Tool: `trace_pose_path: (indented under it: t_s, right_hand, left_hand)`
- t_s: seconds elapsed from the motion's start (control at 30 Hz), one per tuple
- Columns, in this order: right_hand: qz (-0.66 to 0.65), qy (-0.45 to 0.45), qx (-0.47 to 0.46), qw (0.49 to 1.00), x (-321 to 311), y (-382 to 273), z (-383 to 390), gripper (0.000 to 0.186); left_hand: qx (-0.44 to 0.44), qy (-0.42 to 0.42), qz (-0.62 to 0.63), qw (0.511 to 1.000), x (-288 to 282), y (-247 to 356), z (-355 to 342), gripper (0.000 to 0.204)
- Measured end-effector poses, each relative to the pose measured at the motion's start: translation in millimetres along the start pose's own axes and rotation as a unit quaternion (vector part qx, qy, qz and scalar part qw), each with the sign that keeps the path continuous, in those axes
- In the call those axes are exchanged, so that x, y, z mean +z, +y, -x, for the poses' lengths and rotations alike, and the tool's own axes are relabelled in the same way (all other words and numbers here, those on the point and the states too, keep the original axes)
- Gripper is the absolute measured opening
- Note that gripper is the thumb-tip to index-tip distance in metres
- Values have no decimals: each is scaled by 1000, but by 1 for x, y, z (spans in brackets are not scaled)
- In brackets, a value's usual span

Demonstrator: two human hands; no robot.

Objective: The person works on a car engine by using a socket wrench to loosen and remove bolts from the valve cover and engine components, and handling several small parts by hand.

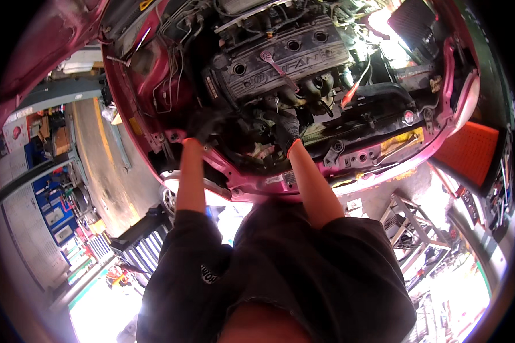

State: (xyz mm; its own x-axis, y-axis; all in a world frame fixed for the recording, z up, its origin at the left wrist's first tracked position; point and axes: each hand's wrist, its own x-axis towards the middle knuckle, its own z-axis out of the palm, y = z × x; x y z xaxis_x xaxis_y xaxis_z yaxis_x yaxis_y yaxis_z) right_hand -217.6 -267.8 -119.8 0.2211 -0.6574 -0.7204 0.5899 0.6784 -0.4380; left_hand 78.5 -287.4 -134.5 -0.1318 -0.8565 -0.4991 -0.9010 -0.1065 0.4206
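Two gloved hands: right hand (285, 124) at near side of engine (300, 60), left hand (208, 124) blurred, off to its lower left. Can't tell if either grip holds anything. Engine lies just past right hand, the nearer one; long axis roughly left-right. Ratchet wrench (280, 70) on top, handle slanting toward right hand. Raised lettering on engine; pale print on dark sleeve (183, 257).

A: Floor?
B: Tan floor (114, 197) on the left, marked with a yellow line (100, 124).
A: Walls and furniture?
B: Left, a blue panel (46, 216) bearing pale items, beside a long white board (26, 240). Right, an orange panel (469, 151), tilted in view; below it, an open metal frame (411, 218).
A: Light?
B: Harsh glare (100, 311) at lower left and lower right, washing out detail.
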Motion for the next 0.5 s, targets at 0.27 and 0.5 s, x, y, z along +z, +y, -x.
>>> trace_pose_path:
  t_s: [0.27, 0.5]
  right_hand:
    - [80, 1, -59, 995, -4, -10, 22, 15]
    - [151, 2, -252, 956, -57, -12, 31, 12]
  left_hand:
    - [-3, -5, -381, 925, -71, -37, -16, 28]
    - [-28, -19, -476, 879, -101, 92, 13, 23]
